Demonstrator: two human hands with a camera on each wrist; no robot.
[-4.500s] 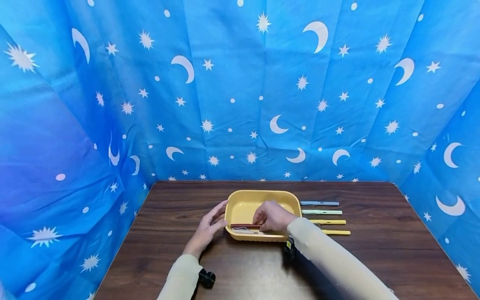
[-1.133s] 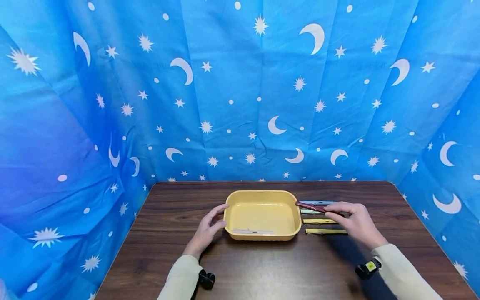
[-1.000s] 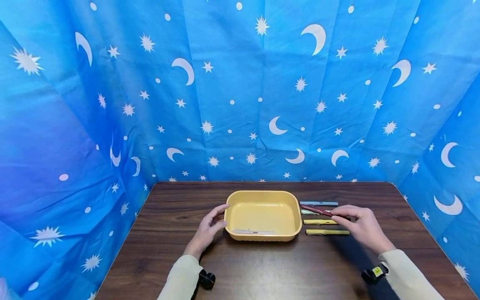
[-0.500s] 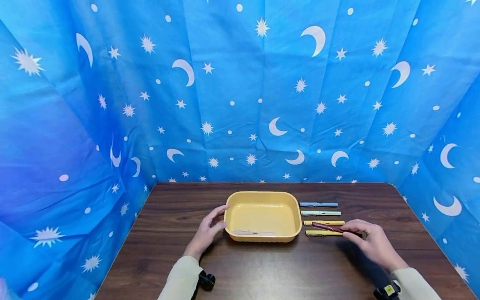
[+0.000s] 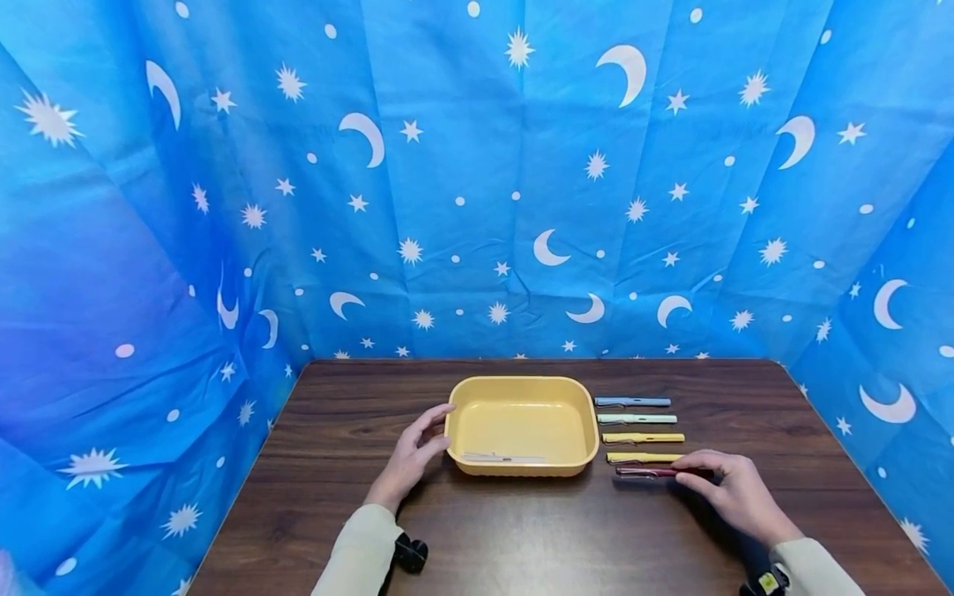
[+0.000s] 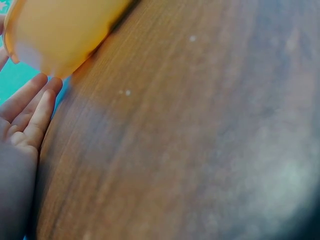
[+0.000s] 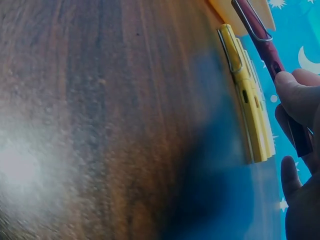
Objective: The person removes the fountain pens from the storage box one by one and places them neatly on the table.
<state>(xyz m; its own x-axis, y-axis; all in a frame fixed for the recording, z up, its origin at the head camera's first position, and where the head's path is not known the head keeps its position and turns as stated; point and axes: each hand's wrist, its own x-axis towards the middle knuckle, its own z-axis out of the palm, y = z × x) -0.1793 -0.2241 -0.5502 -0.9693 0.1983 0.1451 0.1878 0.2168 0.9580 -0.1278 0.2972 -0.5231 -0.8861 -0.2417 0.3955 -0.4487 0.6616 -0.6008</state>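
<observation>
My right hand (image 5: 734, 488) pinches a dark red fountain pen (image 5: 645, 473) between thumb and fingers. In the head view the pen lies level, just in front of the nearer yellow pen (image 5: 643, 458). In the right wrist view the red pen (image 7: 260, 40) is held above the table, its metal clip showing. Past the tray's right end lie a blue pen (image 5: 633, 402), a pale green pen (image 5: 638, 419) and another yellow pen (image 5: 644, 438), roughly parallel. My left hand (image 5: 408, 460) touches the left end of the yellow tray (image 5: 522, 470) with fingers extended. A whitish pen (image 5: 503, 459) lies inside it.
The dark wood table (image 5: 522, 538) ends at a back edge against a blue curtain (image 5: 462, 165) with white moons and stars. The curtain also hangs at both sides. A small black camera (image 5: 411, 553) sits at the left wrist.
My right hand has taken the red pen out of the tray and carried it right, over the row of pens, then toward the front. The left hand has stayed at the tray.
</observation>
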